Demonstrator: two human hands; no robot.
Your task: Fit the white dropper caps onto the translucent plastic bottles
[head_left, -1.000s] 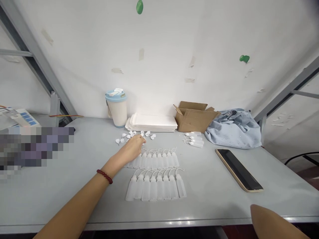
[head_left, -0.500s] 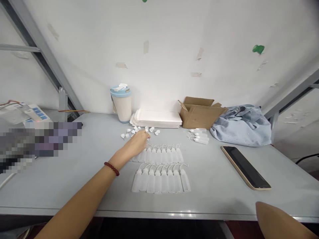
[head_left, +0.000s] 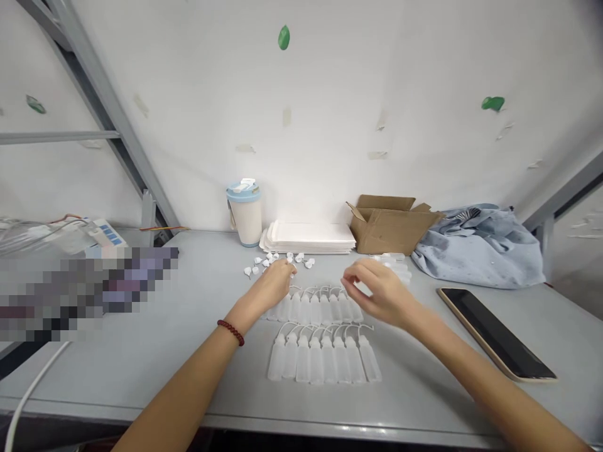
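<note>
My left hand (head_left: 277,280) is closed in a pinch by a scatter of small white caps (head_left: 272,257). A bit of white at its fingertips looks like one cap. My right hand (head_left: 377,290) hovers over the right end of the back row, thumb and forefinger curled together into a loop; anything between them is too small to make out. Below the hands lie two rows of translucent squeeze bottles with thin curved straps: a back row (head_left: 315,309) partly covered by my left hand, and a front row (head_left: 323,361). Several more bottles (head_left: 400,271) lie beyond my right hand.
Against the wall stand a lidded cup (head_left: 247,216), a stack of white flat packs (head_left: 313,237) and an open cardboard box (head_left: 393,229). A blue cloth (head_left: 480,251) is heaped at the right, behind a phone (head_left: 494,333). A cable (head_left: 32,383) runs along the left.
My right hand has come in from the lower right to above the back row. My left hand stays by the caps, still pinched. The view has shifted, so everything sits a little lower and further right.
</note>
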